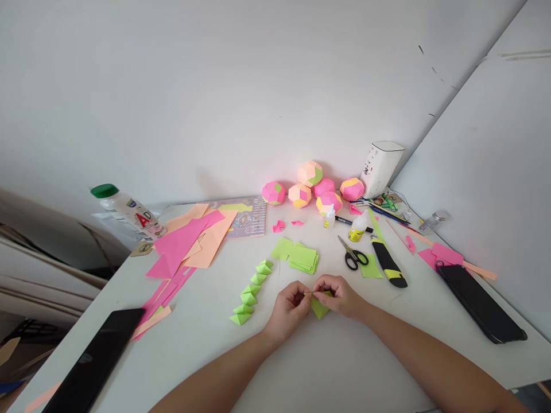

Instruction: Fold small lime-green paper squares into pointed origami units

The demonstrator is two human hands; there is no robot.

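Observation:
My left hand (pixel 288 307) and my right hand (pixel 340 293) meet over the white table (pixel 206 338), both pinching one small green paper piece (pixel 319 308) between their fingertips. Left of my hands lies a curved row of several folded green paper units (pixel 251 291). Just beyond my hands sits a stack of green paper squares (pixel 299 256).
Several pink, orange and green paper balls (pixel 316 186) stand at the back by the wall. Scissors (pixel 353 255), a utility knife (pixel 387 263) and glue bottles (pixel 357 226) lie to the right. Pink and orange sheets (pixel 189 241), a plastic bottle (pixel 124 209), and two dark phones (pixel 92 361) (pixel 480 301) flank the table.

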